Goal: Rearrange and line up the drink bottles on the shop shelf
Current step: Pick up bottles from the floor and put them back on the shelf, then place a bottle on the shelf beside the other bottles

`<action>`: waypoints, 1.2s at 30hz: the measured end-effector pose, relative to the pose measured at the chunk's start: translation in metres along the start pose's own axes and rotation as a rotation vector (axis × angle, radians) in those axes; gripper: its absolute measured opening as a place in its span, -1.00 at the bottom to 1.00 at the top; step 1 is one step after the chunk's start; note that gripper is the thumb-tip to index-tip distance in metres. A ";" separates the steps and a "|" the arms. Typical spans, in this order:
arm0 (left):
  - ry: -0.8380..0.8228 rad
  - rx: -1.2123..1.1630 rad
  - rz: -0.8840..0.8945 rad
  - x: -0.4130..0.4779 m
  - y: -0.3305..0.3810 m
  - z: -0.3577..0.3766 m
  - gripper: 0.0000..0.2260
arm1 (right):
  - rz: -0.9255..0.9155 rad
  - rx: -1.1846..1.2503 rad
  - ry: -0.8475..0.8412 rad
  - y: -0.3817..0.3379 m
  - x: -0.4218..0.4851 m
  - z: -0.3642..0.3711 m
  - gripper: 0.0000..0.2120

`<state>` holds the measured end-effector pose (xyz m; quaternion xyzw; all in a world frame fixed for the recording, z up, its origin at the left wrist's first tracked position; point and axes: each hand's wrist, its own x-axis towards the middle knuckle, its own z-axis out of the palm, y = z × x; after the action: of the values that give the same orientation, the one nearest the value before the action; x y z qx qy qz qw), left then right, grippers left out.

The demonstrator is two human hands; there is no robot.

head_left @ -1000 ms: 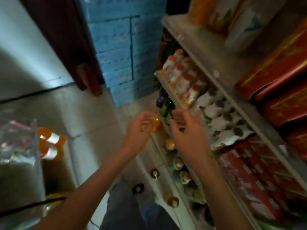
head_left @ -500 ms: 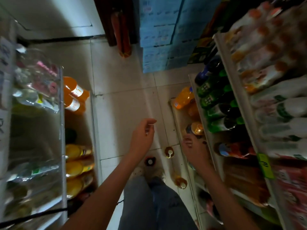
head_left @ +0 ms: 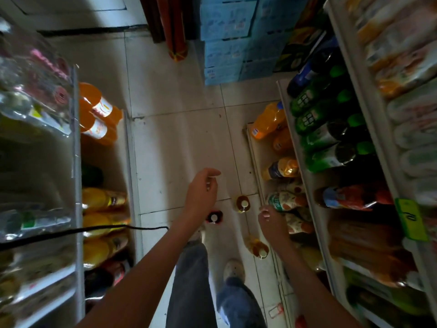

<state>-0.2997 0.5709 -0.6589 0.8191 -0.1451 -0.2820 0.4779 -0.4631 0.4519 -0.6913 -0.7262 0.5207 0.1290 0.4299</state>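
Since a second ago our view has swung down from the upper shelves to the pale tiled floor, which now fills the middle of the frame. Our left hand, then level with the right one and close beside it near the shelf edge, now hangs loosely curled and empty over the tiles at centre. Our right hand has dropped to the lower right, its fingertips just beside a pale patterned plastic bottle on the low shelf. Three small white-capped bottles standing on the floor have come into clearer view between our hands.
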 end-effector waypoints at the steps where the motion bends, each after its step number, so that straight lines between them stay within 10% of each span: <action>1: 0.001 0.001 -0.010 -0.006 -0.004 0.006 -0.80 | 0.009 -0.006 -0.010 0.011 0.000 0.002 -0.77; 23: 0.012 0.090 -0.367 -0.070 -0.251 0.141 -0.62 | 0.186 -0.052 -0.110 0.209 0.072 0.134 -0.71; 29: 0.016 0.091 -0.395 -0.023 -0.323 0.158 -0.57 | -0.116 -0.083 -0.239 0.198 0.127 0.200 -0.48; 36: -0.001 0.185 -0.432 0.015 -0.403 0.168 -0.46 | -0.482 -0.649 -0.259 0.181 0.212 0.318 -0.51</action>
<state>-0.4015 0.6467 -1.0768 0.8715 0.0081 -0.3635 0.3292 -0.4471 0.5407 -1.1045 -0.9027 0.2099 0.2725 0.2586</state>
